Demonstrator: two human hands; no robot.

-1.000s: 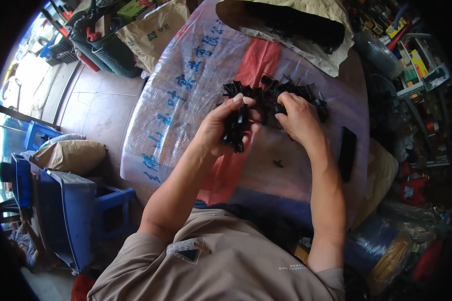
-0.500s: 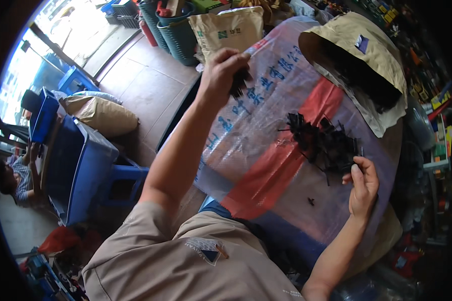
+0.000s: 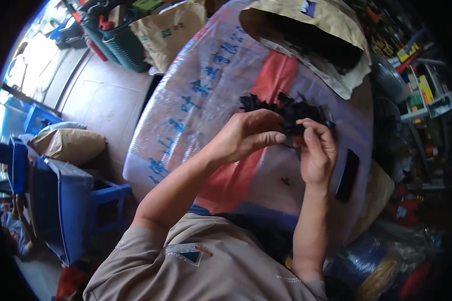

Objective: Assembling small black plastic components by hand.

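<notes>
A heap of thin black pieces (image 3: 301, 106), seemingly small strips or clips, lies on a translucent woven plastic sheet (image 3: 186, 145) with a red band. At the heap's near side my left hand (image 3: 253, 134) has its fingers curled and its thumb pointing right; what they hold is hidden. Close beside it, my right hand (image 3: 318, 153) is closed, thumb against bent fingers, near dark bits too small to make out. One loose black piece (image 3: 285, 181) lies apart, nearer me. Right of my right wrist rests a flat black oblong object (image 3: 347, 175).
A large open paper sack (image 3: 351, 83) with a dark inside lies at the far right of the sheet. Another paper sack (image 3: 168, 37) and green baskets (image 3: 125, 47) stand beyond. At left are a blue tub (image 3: 60, 210), a blue stool (image 3: 108, 200) and another person's arm (image 3: 22, 215).
My left hand, which held black pieces out at the far left, has come down and right to the heap beside my right hand. The view has shifted, and the flat black object now shows.
</notes>
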